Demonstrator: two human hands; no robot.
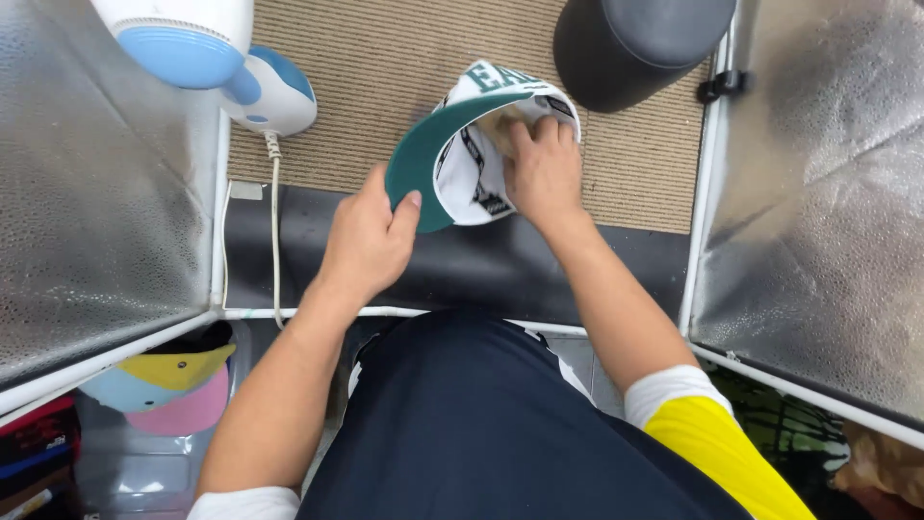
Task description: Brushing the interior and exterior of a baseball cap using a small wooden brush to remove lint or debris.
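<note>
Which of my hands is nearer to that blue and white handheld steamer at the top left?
Left. The left hand pinches the cap's green brim, just right of the steamer and its cord. The right hand is farther right, fingers inside the cap's crown.

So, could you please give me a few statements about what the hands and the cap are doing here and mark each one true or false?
1. The left hand grips the green brim of the cap. True.
2. The right hand rests flat on the mat, away from the cap. False: its fingers reach inside the upturned white cap.
3. The cap's brim is yellow. False: it is green; a yellow-brimmed cap lies lower left, below the work surface.
4. A white and blue appliance with a cord sits upper left. True.
5. A dark rounded form stands beyond the cap. True.
</note>
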